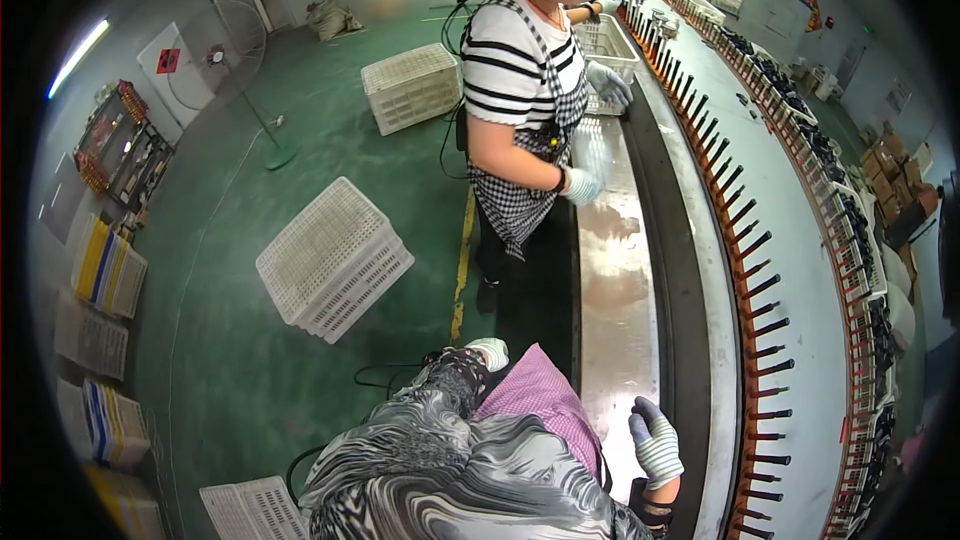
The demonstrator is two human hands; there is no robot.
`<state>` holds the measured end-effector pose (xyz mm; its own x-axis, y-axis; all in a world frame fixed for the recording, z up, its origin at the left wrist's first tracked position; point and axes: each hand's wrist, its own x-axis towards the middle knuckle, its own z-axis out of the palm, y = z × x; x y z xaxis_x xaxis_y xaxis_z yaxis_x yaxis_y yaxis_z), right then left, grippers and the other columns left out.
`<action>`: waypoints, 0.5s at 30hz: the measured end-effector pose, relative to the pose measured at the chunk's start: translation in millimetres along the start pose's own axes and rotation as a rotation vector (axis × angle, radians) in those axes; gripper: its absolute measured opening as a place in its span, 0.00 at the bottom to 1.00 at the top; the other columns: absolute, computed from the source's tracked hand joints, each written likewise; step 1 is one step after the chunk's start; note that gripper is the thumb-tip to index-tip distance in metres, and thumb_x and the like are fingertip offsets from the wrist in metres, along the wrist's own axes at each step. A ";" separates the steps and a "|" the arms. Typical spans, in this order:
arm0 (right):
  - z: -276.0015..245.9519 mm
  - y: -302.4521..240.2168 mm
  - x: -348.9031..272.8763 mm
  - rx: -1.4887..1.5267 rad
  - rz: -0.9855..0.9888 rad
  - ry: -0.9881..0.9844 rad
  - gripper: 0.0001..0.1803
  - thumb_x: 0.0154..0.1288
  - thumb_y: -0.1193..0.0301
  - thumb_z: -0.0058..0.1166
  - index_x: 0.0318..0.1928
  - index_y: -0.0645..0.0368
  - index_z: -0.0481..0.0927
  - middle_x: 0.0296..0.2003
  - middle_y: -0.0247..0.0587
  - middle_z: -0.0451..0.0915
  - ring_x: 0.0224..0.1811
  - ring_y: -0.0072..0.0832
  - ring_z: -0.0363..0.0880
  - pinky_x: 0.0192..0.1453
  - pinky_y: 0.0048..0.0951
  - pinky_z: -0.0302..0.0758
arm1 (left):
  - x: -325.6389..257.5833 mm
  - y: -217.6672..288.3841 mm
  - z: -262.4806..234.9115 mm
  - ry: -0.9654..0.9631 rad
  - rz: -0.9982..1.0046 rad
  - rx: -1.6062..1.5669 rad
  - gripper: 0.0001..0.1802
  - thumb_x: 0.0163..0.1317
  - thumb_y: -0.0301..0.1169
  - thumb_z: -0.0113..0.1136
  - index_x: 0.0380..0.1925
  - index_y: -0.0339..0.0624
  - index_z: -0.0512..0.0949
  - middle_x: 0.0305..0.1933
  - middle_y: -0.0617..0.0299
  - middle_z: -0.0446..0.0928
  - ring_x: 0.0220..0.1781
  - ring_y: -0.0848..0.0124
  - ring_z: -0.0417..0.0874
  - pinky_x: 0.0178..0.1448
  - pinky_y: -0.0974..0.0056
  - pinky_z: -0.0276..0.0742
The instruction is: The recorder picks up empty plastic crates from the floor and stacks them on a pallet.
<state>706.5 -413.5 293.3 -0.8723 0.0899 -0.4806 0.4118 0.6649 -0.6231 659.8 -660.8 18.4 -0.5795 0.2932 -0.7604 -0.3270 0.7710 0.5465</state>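
- Right hand (655, 443): striped work glove with dark fingertips, raised over the near end of the steel bench (615, 290). Fingers (640, 412) loosely spread, released, grasping nothing.
- Left hand (490, 351): white glove, low at the person's left side beside the purple checked apron (540, 395), over the green floor (280, 190). Cannot tell if its fingers are clenched or released; mostly hidden by the patterned sleeve.
- Bench surface near the right hand is bare steel with reddish smears further up.
- Just right of the bench: dark conveyor channel, then a long row of black pegs (765, 330) on orange bases, curving away along the line.
- Far right: rail carrying dark parts (850, 230), too small to identify.
- Co-worker (520, 90) in striped top and checked apron stands further up the bench, both gloved hands at the bench edge; one holds something clear, unclear what.
- White plastic crates (335, 260) stacked on the floor, well apart from the bench; another crate (412, 87) further back, one more on the bench behind the co-worker.
- Pedestal fan (215, 55) near the far wall.
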 end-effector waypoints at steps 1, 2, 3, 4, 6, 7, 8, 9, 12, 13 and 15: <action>12.8 -8.3 -7.2 -0.019 -0.011 -0.018 0.18 0.56 0.74 0.46 0.48 0.66 0.67 0.37 0.43 0.73 0.38 0.24 0.71 0.43 0.22 0.68 | -16.1 -16.4 -5.6 0.014 -0.020 -0.020 0.18 0.47 0.37 0.48 0.40 0.45 0.74 0.43 0.54 0.73 0.48 0.60 0.72 0.51 0.62 0.66; 27.8 -7.6 -11.5 -0.027 -0.013 -0.042 0.18 0.56 0.74 0.46 0.48 0.66 0.67 0.37 0.43 0.73 0.38 0.24 0.71 0.43 0.22 0.68 | -25.4 -30.6 -4.0 -0.008 -0.054 -0.030 0.18 0.47 0.36 0.48 0.39 0.45 0.75 0.43 0.54 0.73 0.48 0.60 0.72 0.51 0.62 0.66; 44.2 -6.2 -13.9 0.019 -0.014 -0.079 0.18 0.56 0.74 0.46 0.48 0.66 0.67 0.38 0.44 0.73 0.39 0.25 0.71 0.43 0.22 0.68 | -36.5 -41.3 -5.2 -0.027 -0.064 -0.034 0.17 0.48 0.37 0.47 0.38 0.45 0.75 0.43 0.53 0.73 0.48 0.60 0.72 0.51 0.62 0.66; 61.9 -5.5 -13.9 0.061 -0.014 -0.120 0.18 0.56 0.73 0.46 0.48 0.66 0.67 0.38 0.44 0.73 0.39 0.25 0.71 0.44 0.22 0.68 | -38.1 -58.4 1.2 0.013 -0.060 -0.069 0.17 0.48 0.38 0.47 0.38 0.45 0.75 0.43 0.53 0.73 0.48 0.59 0.72 0.51 0.62 0.66; 105.4 -1.9 -6.9 -0.030 -0.045 -0.219 0.18 0.56 0.73 0.46 0.48 0.66 0.67 0.39 0.44 0.73 0.40 0.25 0.71 0.45 0.23 0.68 | -36.7 -103.8 20.1 0.088 -0.044 -0.137 0.17 0.49 0.39 0.46 0.37 0.46 0.75 0.43 0.52 0.73 0.48 0.58 0.72 0.50 0.61 0.66; 134.6 -2.0 -1.4 -0.099 -0.082 -0.279 0.18 0.56 0.73 0.46 0.48 0.66 0.67 0.39 0.44 0.73 0.40 0.26 0.71 0.45 0.23 0.68 | -30.9 -135.2 28.7 0.107 -0.076 -0.138 0.18 0.49 0.40 0.46 0.38 0.46 0.75 0.43 0.52 0.72 0.48 0.58 0.71 0.51 0.61 0.66; 165.6 -1.4 5.0 -0.122 -0.090 -0.327 0.18 0.56 0.73 0.46 0.48 0.66 0.67 0.39 0.44 0.73 0.40 0.26 0.71 0.45 0.23 0.68 | -29.4 -168.6 39.3 0.171 -0.074 -0.182 0.17 0.49 0.39 0.45 0.36 0.45 0.75 0.41 0.51 0.73 0.45 0.58 0.73 0.48 0.60 0.68; 207.3 2.3 12.8 -0.112 -0.124 -0.369 0.18 0.57 0.73 0.46 0.48 0.66 0.67 0.39 0.43 0.73 0.41 0.25 0.71 0.45 0.23 0.68 | -31.3 -206.4 37.1 0.233 -0.062 -0.204 0.17 0.49 0.38 0.44 0.35 0.44 0.76 0.39 0.50 0.74 0.43 0.57 0.75 0.46 0.60 0.69; 297.9 -28.9 44.1 0.006 -0.166 -0.442 0.17 0.57 0.74 0.45 0.48 0.65 0.67 0.39 0.39 0.73 0.39 0.22 0.69 0.44 0.21 0.67 | -35.7 -286.1 -13.0 0.217 -0.124 -0.281 0.15 0.47 0.36 0.49 0.35 0.46 0.75 0.41 0.56 0.74 0.46 0.59 0.73 0.49 0.60 0.68; 301.5 -48.4 21.6 0.095 -0.064 -0.411 0.17 0.57 0.75 0.45 0.49 0.64 0.67 0.38 0.37 0.73 0.38 0.20 0.69 0.44 0.20 0.66 | -53.5 -292.0 -17.5 0.184 -0.118 -0.273 0.15 0.47 0.36 0.49 0.35 0.46 0.75 0.41 0.56 0.74 0.46 0.59 0.73 0.49 0.60 0.68; 277.8 -89.4 -13.3 0.092 -0.051 -0.372 0.17 0.57 0.75 0.45 0.49 0.64 0.67 0.38 0.35 0.73 0.37 0.19 0.68 0.44 0.20 0.66 | -89.2 -277.2 -29.3 0.137 -0.138 -0.257 0.15 0.47 0.35 0.50 0.36 0.46 0.75 0.42 0.56 0.73 0.46 0.59 0.73 0.50 0.60 0.67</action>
<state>754.5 -680.2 183.9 -0.7442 -0.2279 -0.6279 0.4071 0.5905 -0.6968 780.3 -917.3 -55.0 -0.6063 0.1036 -0.7884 -0.5769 0.6251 0.5258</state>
